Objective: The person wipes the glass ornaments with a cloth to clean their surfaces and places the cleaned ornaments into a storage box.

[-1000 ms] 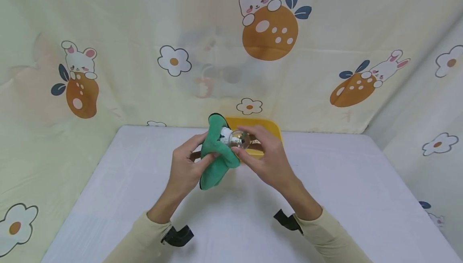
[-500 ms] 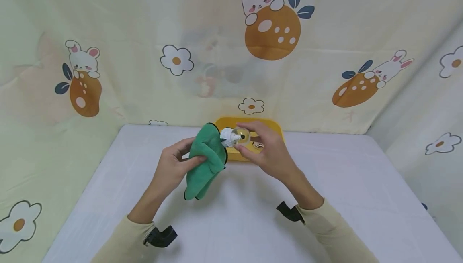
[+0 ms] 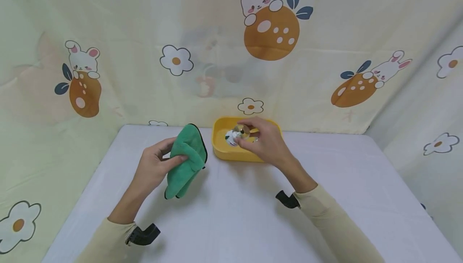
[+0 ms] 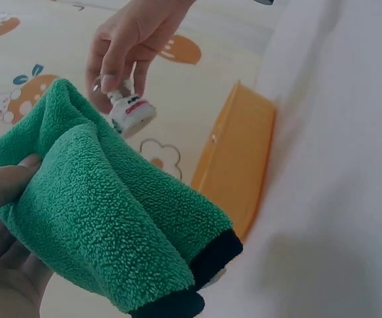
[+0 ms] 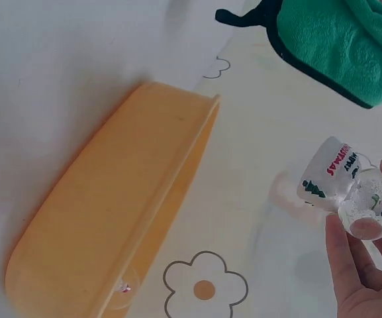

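My right hand (image 3: 267, 140) pinches a small snow globe (image 3: 232, 137) by its clear ball, over the yellow tub. In the right wrist view the globe's white base (image 5: 328, 173) carries red and dark lettering and a green tree. My left hand (image 3: 154, 164) grips a folded green cloth (image 3: 187, 158) with black edging, between thumb and fingers, left of the tub. The cloth (image 4: 104, 205) and globe are apart. Close up, the cloth has a fluffy weave and hides part of the left fingers.
The yellow tub (image 3: 236, 156) stands at the table's back edge against the printed curtain (image 3: 213, 54). Inside it, another clear round object with a bit of red (image 5: 122, 286) shows partly over the rim. The white table (image 3: 238, 215) spreads out in front.
My left hand has drawn the green cloth away to the left, off the snow globe. My right hand keeps the globe over the tub, its base now tilted downward.
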`<move>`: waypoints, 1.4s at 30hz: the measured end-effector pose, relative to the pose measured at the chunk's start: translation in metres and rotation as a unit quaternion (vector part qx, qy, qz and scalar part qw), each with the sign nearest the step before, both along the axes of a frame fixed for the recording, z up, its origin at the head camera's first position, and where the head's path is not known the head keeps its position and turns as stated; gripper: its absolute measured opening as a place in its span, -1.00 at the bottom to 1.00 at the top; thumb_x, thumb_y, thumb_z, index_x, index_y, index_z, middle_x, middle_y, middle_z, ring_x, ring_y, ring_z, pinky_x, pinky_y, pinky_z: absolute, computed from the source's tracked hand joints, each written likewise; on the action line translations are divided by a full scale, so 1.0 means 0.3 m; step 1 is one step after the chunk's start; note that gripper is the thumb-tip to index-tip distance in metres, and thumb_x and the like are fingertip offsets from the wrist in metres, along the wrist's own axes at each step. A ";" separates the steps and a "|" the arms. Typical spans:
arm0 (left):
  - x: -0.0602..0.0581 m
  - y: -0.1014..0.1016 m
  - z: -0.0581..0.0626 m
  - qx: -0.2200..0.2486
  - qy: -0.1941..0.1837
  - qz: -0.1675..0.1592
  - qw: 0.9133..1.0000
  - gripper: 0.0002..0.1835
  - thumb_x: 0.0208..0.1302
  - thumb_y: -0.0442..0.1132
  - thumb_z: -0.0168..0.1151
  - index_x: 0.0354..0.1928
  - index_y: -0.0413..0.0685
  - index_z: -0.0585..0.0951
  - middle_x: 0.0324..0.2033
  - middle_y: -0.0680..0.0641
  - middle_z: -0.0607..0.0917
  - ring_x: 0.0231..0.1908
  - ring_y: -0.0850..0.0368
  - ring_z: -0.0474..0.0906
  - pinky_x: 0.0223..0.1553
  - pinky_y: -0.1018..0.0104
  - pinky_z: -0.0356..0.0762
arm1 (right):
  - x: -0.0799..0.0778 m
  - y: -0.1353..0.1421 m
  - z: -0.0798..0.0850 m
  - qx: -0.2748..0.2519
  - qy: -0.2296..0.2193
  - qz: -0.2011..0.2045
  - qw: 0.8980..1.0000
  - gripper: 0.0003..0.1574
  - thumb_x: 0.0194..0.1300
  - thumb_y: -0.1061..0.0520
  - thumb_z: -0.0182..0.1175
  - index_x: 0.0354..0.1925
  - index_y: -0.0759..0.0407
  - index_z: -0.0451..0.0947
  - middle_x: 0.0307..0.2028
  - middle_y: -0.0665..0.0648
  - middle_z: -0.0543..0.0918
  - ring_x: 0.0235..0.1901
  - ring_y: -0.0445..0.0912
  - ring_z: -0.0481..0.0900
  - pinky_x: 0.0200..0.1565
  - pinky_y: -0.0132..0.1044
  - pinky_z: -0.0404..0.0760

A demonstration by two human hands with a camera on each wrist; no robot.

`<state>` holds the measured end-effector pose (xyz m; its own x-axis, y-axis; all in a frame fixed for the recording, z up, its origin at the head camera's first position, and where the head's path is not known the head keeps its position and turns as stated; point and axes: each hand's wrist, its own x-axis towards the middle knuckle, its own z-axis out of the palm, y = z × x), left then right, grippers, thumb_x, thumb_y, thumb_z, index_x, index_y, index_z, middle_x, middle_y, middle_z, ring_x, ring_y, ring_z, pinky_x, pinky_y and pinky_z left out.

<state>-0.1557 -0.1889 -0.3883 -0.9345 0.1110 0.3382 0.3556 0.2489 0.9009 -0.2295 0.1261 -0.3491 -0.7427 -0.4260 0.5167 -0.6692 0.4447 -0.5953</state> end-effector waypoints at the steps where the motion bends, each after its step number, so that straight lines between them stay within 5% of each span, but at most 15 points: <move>1: -0.001 -0.010 -0.002 -0.008 0.001 0.004 1.000 -0.48 0.21 -0.33 0.48 0.24 -0.10 0.62 0.07 -0.10 0.72 0.02 0.19 0.66 -0.10 0.34 0.74 | -0.008 -0.001 -0.002 0.003 -0.006 -0.004 1.000 -0.51 0.13 0.19 0.50 0.04 0.26 0.66 -0.23 0.09 0.62 -0.21 -0.03 0.58 -0.11 -0.31 0.77; 10: -0.006 -0.086 -0.015 -0.083 0.015 0.029 0.996 -0.47 0.23 -0.32 0.47 0.26 -0.04 0.61 0.07 -0.09 0.73 0.01 0.22 0.64 -0.10 0.43 0.71 | -0.096 -0.009 -0.031 0.059 -0.045 -0.011 0.997 -0.49 0.15 0.14 0.51 0.06 0.25 0.65 -0.16 0.10 0.67 -0.18 -0.06 0.59 -0.10 -0.29 0.77; 17: -0.015 -0.123 -0.021 -0.132 0.036 0.005 0.991 -0.41 0.19 -0.43 0.46 0.29 -0.03 0.60 0.14 -0.08 0.70 0.07 0.03 0.63 -0.09 0.31 0.73 | -0.163 -0.015 -0.076 0.100 -0.081 -0.020 0.992 -0.46 0.14 0.08 0.53 0.06 0.21 0.64 -0.09 0.08 0.70 -0.11 -0.04 0.68 -0.11 -0.23 0.74; 27: -0.025 -0.160 -0.043 -0.277 0.076 -0.019 0.958 -0.31 0.11 -0.47 0.49 0.33 -0.04 0.57 0.13 -0.14 0.70 0.08 -0.08 0.66 -0.05 0.02 0.72 | -0.224 -0.035 -0.130 0.136 -0.134 -0.034 0.981 -0.46 0.14 0.04 0.53 0.06 0.20 0.65 -0.10 0.09 0.71 -0.10 -0.03 0.64 -0.10 -0.19 0.68; 42: -0.050 -0.170 -0.055 -0.334 0.102 -0.049 0.936 -0.27 0.11 -0.45 0.50 0.36 0.06 0.54 0.10 -0.10 0.70 0.09 -0.05 0.64 0.07 -0.01 0.68 | -0.268 -0.035 -0.202 0.159 -0.179 -0.057 0.969 -0.43 0.20 0.06 0.49 0.13 0.23 0.62 -0.07 0.13 0.71 -0.12 0.00 0.58 -0.02 -0.14 0.62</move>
<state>-0.1706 -0.2398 -0.4049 -0.8324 0.4431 0.3328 0.5537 0.6894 0.4671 -0.3099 0.1155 -0.4096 -0.9016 -0.4263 0.0728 -0.3808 0.7027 -0.6009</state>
